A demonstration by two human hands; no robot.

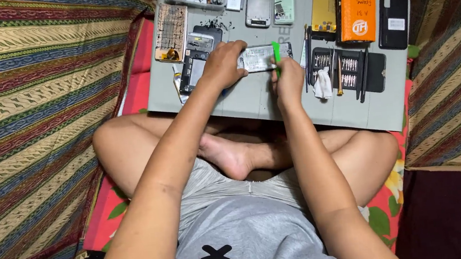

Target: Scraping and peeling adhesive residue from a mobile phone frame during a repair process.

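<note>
Counter (250,96) board, grey, lies across the person's crossed legs. One opened phone (262,57) rests at its centre, long axis running from 9 to 3 o'clock. Left hand (224,63) is closed over the phone's 9 o'clock end, pinning it. Right hand (287,79), at the phone's 4 o'clock, pinches one green pry tool (276,54), its tip on the phone's 3 o'clock edge. One orange box (358,8) sits at 2 o'clock.

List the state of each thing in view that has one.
Opened silver phone body: back off, steadied by left hand.
Green plastic pry tool: gripped by right hand, upright at the phone's edge.
Black screwdriver-bit case: open.
Orange box: closed.
</note>
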